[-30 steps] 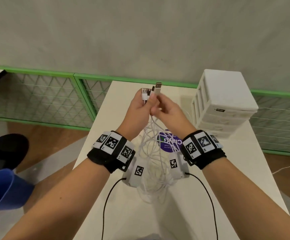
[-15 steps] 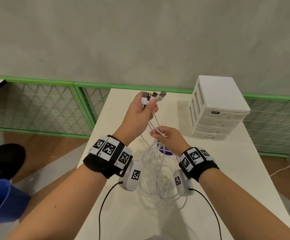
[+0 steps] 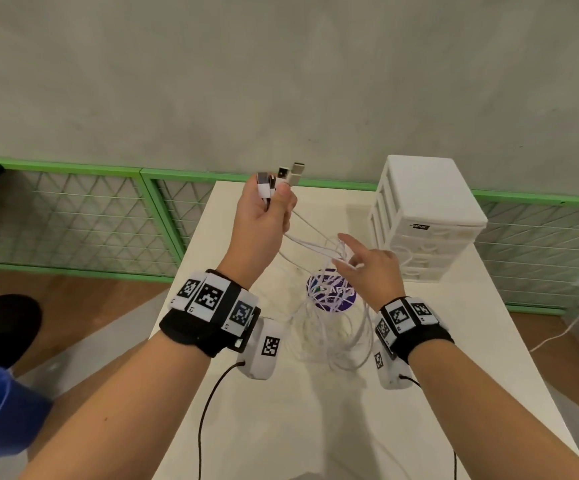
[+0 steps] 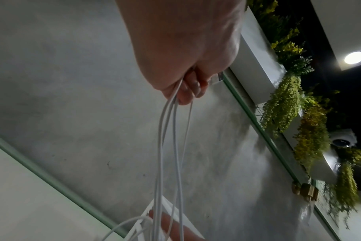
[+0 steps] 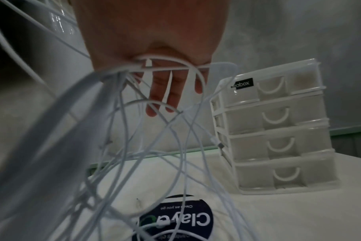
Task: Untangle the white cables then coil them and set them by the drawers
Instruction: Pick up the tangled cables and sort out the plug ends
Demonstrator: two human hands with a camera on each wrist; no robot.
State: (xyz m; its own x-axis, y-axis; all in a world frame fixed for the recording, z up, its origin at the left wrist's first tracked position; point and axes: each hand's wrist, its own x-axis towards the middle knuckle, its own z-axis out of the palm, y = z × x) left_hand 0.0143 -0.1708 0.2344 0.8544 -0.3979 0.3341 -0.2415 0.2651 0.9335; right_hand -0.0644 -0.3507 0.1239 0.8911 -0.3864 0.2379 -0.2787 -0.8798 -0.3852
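Table: white top, running from the person toward the wall; a round dark-blue sticker lies at its middle, partly under cable loops.
Left hand: raised above the table's far end, fingers curled tight round the plug ends of the cables, which stick up at 12 o'clock from the fist.
Cables: white strands run from the left fist down toward 4 o'clock, pass over the right hand, then hang in tangled loops onto the table over the sticker.
Right hand: lower, at 4 o'clock from the left, fingers spread and nearly straight, strands draped across them; the wrist view shows no closed grip.
Drawers: white four-drawer unit stands on the table at 2 o'clock from the right hand, near the far right edge.
Room: grey concrete wall behind; green-framed wire-mesh panels along its foot; wood floor at 9 o'clock; a blue bin at 8 o'clock; hanging plants high on the wall.
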